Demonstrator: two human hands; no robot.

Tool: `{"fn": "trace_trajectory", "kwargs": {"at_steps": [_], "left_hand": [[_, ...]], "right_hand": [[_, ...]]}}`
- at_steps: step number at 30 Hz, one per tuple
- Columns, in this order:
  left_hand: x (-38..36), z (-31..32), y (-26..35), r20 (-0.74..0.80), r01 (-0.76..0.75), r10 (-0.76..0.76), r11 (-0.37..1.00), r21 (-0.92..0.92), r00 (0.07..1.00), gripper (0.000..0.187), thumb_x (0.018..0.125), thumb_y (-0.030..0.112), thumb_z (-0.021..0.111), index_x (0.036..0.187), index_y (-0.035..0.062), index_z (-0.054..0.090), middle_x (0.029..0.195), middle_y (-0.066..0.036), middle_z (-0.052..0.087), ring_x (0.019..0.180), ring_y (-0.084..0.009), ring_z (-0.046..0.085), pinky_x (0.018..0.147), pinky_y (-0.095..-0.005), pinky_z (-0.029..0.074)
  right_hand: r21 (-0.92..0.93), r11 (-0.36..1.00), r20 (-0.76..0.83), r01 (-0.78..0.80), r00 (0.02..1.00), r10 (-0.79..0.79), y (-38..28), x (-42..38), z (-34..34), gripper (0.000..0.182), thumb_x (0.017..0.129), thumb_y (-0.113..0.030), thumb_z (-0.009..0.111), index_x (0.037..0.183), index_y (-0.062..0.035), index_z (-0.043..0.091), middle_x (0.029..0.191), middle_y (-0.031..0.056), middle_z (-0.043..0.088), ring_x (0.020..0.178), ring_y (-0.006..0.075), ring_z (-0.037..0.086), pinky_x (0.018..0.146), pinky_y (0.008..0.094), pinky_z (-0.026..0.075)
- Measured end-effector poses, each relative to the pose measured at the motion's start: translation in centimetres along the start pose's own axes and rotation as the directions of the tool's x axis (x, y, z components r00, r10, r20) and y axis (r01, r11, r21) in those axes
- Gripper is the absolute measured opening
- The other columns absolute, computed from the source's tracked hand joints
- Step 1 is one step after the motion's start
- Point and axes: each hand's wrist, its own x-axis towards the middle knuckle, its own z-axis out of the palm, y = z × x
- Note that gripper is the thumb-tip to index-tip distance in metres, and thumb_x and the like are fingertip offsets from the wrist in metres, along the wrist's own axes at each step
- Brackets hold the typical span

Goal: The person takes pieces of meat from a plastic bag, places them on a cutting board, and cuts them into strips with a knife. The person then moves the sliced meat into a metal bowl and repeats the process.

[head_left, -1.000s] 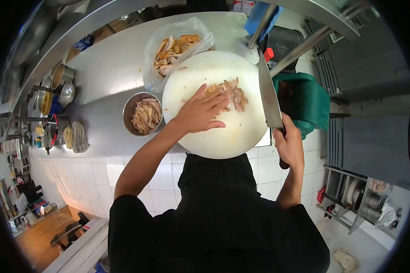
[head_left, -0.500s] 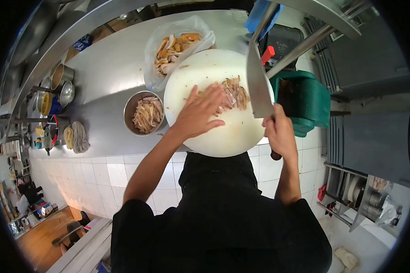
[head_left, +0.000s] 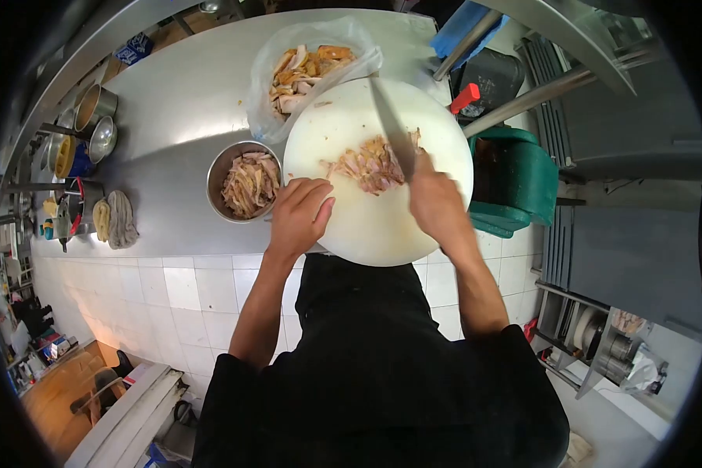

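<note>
A round white cutting board lies on the steel counter with a small heap of sliced meat near its middle. My right hand grips a large knife whose blade lies across the right side of the heap. My left hand rests on the board's left edge, fingers curled, just left of the meat and beside a steel bowl full of meat strips.
A clear plastic bag of meat pieces lies behind the board. Pots, bowls and cloths sit far left on the counter. A green bin stands to the right, below metal rails. White tiles face the counter front.
My right hand swung the knife in from the board's right edge onto the meat. My left hand drew back off the heap to the board's left edge.
</note>
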Motion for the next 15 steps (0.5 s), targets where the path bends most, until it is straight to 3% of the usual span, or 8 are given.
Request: {"fn": "trace_trajectory", "kwargs": {"at_steps": [3,4,9,12,15], "left_hand": [[0.2,0.2,0.3,-0.041,-0.005,0.004,1.000,-0.023,0.999,0.021,0.081,0.006,0.073,0.102,0.0022,0.072,0.109,-0.010,0.070,0.099,-0.0311,0.064,0.087,-0.0411,0.051],[0.0,0.0,0.4,-0.035,-0.017,0.016,0.999,-0.027,0.999,0.022,0.081,0.004,0.073,0.102,0.0018,0.071,0.110,-0.011,0.070,0.100,-0.0314,0.063,0.087,-0.0412,0.051],[1.5,0.1,-0.1,-0.096,0.078,-0.077,0.997,0.005,0.992,0.028,0.081,0.001,0.071,0.108,0.0011,0.069,0.110,-0.013,0.066,0.100,-0.0341,0.061,0.089,-0.0428,0.050],[2.5,0.7,-0.9,-0.101,0.136,-0.132,0.990,0.041,0.986,0.035,0.080,0.001,0.071,0.115,0.0003,0.067,0.107,-0.016,0.065,0.100,-0.0367,0.061,0.091,-0.0442,0.050],[2.8,1.2,-0.8,0.003,0.129,-0.130,0.989,0.068,0.992,0.036,0.079,0.001,0.070,0.115,-0.0008,0.066,0.106,-0.018,0.066,0.101,-0.0374,0.061,0.089,-0.0453,0.050]], "right_hand": [[0.119,0.992,-0.015,-0.033,0.999,0.035,2.3,1.8,1.6,0.022,0.096,-0.012,0.054,0.109,0.0051,0.050,0.082,0.0367,0.064,0.081,0.0568,0.062,0.075,0.0624,0.049],[0.122,0.991,-0.037,0.050,0.998,-0.046,2.6,2.1,0.3,0.022,0.096,-0.012,0.055,0.107,0.0066,0.050,0.081,0.0366,0.064,0.082,0.0565,0.062,0.076,0.0617,0.049],[0.095,0.995,-0.017,-0.011,1.000,0.013,-1.7,-0.7,-5.2,0.021,0.095,-0.009,0.054,0.105,0.0092,0.049,0.081,0.0366,0.064,0.082,0.0559,0.063,0.077,0.0623,0.048],[0.038,0.999,-0.009,0.025,1.000,-0.025,-0.9,-0.4,-1.3,0.023,0.095,-0.009,0.054,0.106,0.0102,0.049,0.081,0.0362,0.064,0.082,0.0558,0.063,0.078,0.0624,0.049],[0.007,1.000,-0.019,0.009,1.000,-0.008,-0.5,1.2,0.9,0.023,0.096,-0.011,0.054,0.110,0.0062,0.049,0.082,0.0358,0.065,0.083,0.0558,0.063,0.077,0.0628,0.049]]}}
